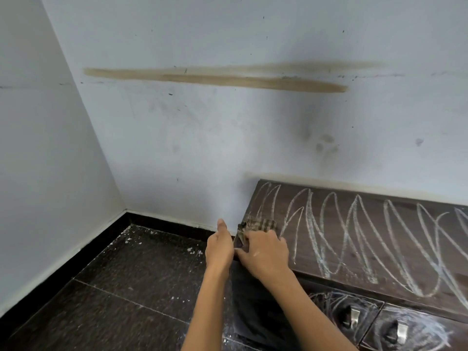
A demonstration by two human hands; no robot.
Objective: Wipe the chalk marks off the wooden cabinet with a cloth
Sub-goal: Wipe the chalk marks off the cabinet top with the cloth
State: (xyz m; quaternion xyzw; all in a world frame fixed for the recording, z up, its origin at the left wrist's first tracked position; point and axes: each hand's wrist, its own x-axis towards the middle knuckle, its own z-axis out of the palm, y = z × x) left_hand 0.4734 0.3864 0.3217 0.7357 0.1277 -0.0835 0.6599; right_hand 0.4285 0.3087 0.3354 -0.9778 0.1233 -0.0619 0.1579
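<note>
Cloth: a small striped brown-and-cream rag (258, 224) lies bunched on the left end of the cabinet top; the right hand's fingers press down on its near half, so only the far part shows
Cabinet: a low dark-brown wooden cabinet (395, 231) set against the pale wall; its long axis runs from the hands out toward 3 o'clock, leaving the view at the right edge
Chalk marks: white looping zigzag scrawls (354, 236) cover the top surface from just beside the cloth all the way toward 3 o'clock; more chalk scribbles (410, 330) ring the metal pulls on the drawer fronts at about 5 o'clock
Right hand: the right hand (266, 252) is flat and curled over the cloth, holding it against the wood at the cabinet's left corner
Left hand: the left hand (219, 247) carries nothing; it sits just off the cabinet's left end with the thumb raised and the fingers folded inward, seemingly bracing the edge, though contact cannot be told for certain
Key relation: nearly all the chalk lies to the right of the cloth, along the cabinet's length; the right hand is the nearer one and already on the rag, so the coming stroke probably sweeps toward 3 o'clock
Progress: judged barely begun; the marks look almost whole
Risk: a rag this small may smear dust rather than lift it
</note>
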